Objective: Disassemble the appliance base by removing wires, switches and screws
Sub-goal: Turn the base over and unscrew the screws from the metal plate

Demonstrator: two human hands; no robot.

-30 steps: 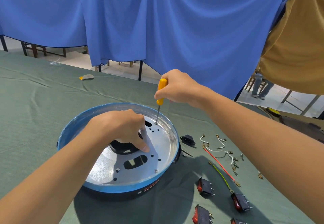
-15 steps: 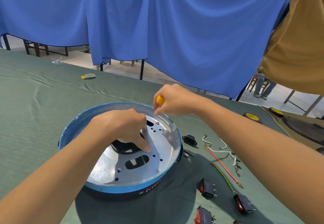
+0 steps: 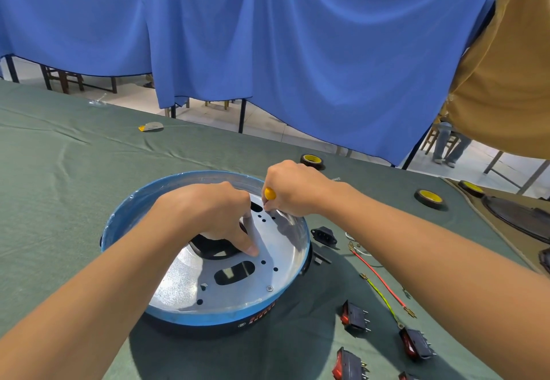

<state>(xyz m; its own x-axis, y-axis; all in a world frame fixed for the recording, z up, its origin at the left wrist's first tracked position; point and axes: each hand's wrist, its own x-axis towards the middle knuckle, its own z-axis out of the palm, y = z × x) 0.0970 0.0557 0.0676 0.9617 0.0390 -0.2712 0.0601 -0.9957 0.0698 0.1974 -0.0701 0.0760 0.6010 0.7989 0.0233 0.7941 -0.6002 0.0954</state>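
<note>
Green table [image 3: 59, 171], right hand [image 3: 293, 187] fisted round screwdriver [image 3: 270, 193]

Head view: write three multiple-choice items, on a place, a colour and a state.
1. The black socket lies: A inside the base; B on the cloth right of the base; C on a chair.
2. The screwdriver handle is: A yellow; B red; C green.
3. The right hand: A lies flat and open; B grips the screwdriver; C is curled on nothing.
Answers: B, it sits beside the rim; A, a yellow end shows at the fist; B, fingers wrap the handle.
</note>
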